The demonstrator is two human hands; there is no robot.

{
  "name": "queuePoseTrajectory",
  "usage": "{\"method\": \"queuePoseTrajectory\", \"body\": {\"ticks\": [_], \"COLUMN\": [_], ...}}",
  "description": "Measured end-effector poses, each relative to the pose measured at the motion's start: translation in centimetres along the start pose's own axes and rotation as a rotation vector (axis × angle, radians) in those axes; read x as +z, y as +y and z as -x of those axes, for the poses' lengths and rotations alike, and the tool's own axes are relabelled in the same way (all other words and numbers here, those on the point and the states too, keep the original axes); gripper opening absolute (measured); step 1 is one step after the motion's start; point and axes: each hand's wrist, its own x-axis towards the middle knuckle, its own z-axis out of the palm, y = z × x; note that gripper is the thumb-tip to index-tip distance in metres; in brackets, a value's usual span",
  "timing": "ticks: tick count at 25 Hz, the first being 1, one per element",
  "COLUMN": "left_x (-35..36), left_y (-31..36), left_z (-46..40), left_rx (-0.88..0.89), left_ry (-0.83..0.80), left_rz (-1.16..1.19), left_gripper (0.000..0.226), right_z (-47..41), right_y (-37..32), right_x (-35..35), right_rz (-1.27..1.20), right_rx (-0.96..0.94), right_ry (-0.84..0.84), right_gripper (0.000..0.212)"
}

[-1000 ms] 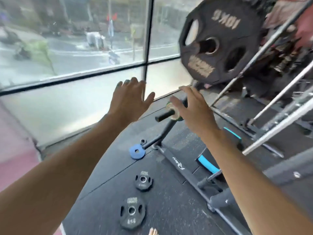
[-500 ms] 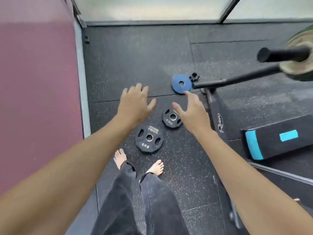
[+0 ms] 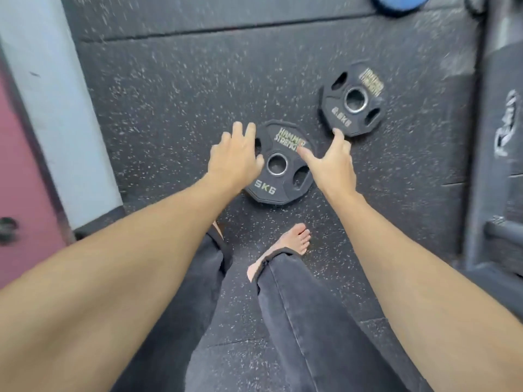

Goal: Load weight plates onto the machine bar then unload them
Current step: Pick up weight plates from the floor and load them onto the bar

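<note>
Nearing 5KG plate (image 3: 278,190), lower than before

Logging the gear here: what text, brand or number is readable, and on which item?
"HAMMER STRENGTH": larger black plate, partly hidden by a finger.
"5KG": same plate, lower edge.
Smaller black plate: weight and brand marks too blurred to read.
Machine frame: white logo, unreadable.

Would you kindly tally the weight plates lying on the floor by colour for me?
Black round rubber weight plates: 2, the larger 5KG plate and the smaller plate.
Blue round weight plate, cut off at the top edge: 1.
Total: 3
</note>
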Motion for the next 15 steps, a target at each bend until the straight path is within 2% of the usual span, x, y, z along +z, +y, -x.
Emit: {"method": "queuePoseTrajectory", "body": {"ticks": [5,10,12,15], "left_x": [10.0,13.1,13.5,12.8], "left_y": [-0.6,0.8,1.1,1.5], "left_z": [-6.9,-10.2,-10.6,-10.9], "left_rx": [-0.055,-0.034,-0.040,-0.074], "left_ry": [-0.087,0.031,0.083,0.084], "left_rz": [0.002,-0.135,-0.205,-0.151], "left_gripper": [0.097,0.128,0.133,0.132], "right_z": [-4.9,-7.0,-7.6,-8.2], "right_y": [4.8,4.2,3.9,3.9], "right_x": [9.8,13.7,14.2,13.8], "right_rz": [0.064,0.140,0.177,0.153], "right_rx": [0.174,0.204,0.215,0.215], "right_ry": [-0.015,0.036,0.075,0.109], "right_gripper": [0.102,0.128,0.132,0.124]}}
